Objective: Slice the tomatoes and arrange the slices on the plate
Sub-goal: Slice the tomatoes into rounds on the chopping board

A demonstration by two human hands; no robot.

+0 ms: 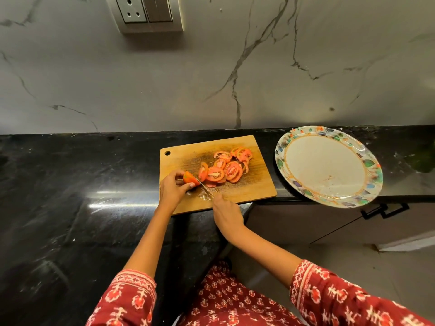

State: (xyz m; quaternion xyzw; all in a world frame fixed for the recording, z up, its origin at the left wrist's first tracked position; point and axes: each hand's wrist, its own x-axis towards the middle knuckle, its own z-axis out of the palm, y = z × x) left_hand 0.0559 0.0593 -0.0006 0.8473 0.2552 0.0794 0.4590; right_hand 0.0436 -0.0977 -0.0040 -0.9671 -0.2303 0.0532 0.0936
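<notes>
Red tomato slices (223,168) lie fanned across a wooden cutting board (249,187) on a black stone counter (70,184). The person's left hand (173,188) curls its fingers around the remaining tomato piece (189,178) at the board's left side, while the right hand (227,214) grips the handle of a knife (202,185) whose blade rests against the piece's cut face. A floral-rimmed plate (367,161) sits just right of the board, overhanging the counter's edge and bare of slices.

Slices (226,168) crowd board (249,184) right half; plate (367,187) just beside, bare counter (70,184) left.
</notes>
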